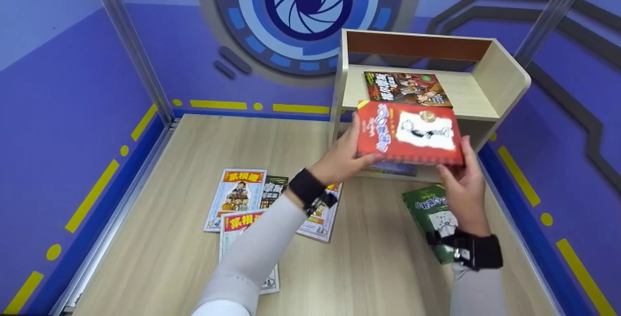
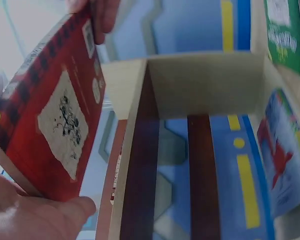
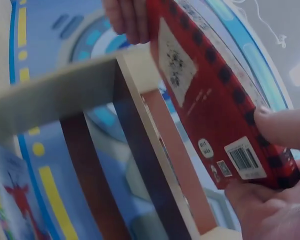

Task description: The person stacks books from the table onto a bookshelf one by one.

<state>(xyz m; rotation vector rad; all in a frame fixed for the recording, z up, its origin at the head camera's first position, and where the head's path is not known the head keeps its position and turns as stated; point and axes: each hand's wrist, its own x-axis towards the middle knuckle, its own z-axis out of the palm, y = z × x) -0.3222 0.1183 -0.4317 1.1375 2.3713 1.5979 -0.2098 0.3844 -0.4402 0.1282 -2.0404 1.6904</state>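
Observation:
A thick red book (image 1: 376, 136) is held up in front of the small wooden shelf (image 1: 507, 75), its cover facing up in the head view. My left hand (image 1: 339, 158) grips its left end, and my right hand (image 1: 468, 194) grips the right end. Thumbs lie along the near edge. In the right wrist view, a barcode shows on the red book's (image 3: 200, 130) back cover, with the right thumb on the checkered spine. On the upper shelf board, just beyond the red book, a brown picture book (image 1: 407, 88) lies flat.
A book with a red animal on its cover (image 2: 282, 155) lies in the lower compartment. On the table, a green book (image 1: 424, 202) lies near my right wrist. Several comic books, including a blue-edged one (image 1: 237, 194), overlap at the left. Purple walls enclose the table.

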